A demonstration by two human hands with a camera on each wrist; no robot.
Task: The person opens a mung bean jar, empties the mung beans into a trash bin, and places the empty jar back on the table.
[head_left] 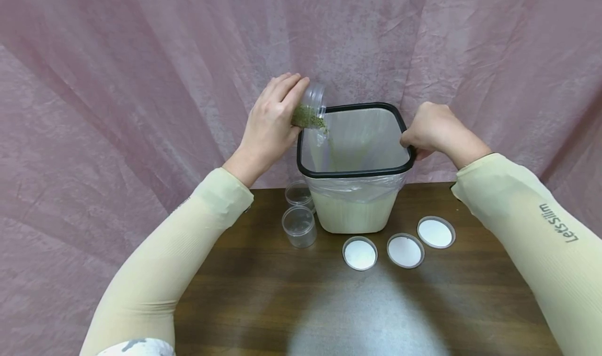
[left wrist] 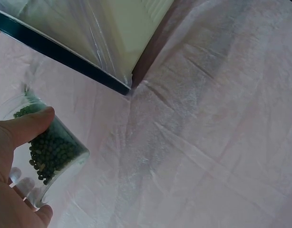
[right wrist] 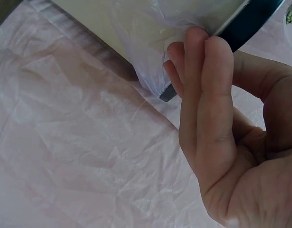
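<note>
My left hand (head_left: 273, 116) grips a clear plastic jar (head_left: 316, 95), tipped on its side at the left edge of the trash can (head_left: 352, 212). Small green beans (left wrist: 52, 154) lie along the jar's lower wall, and some spill from its mouth into the can. The can is pale yellow, with a black rim (head_left: 357, 174) and a clear plastic liner (head_left: 362, 188) hanging below it. At the rim's right side, my right hand (head_left: 435, 128) pinches the edge between thumb and bent fingers. In the right wrist view the fingers (right wrist: 215, 95) reach down over the liner.
Two clear jars, one nearer (head_left: 299, 228) and one behind it (head_left: 298, 193), stand left of the can on the brown wooden table (head_left: 244, 303). Three round lids, left (head_left: 360, 254), middle (head_left: 405, 250) and right (head_left: 436, 232), lie in front. A pink curtain (head_left: 188, 58) hangs behind.
</note>
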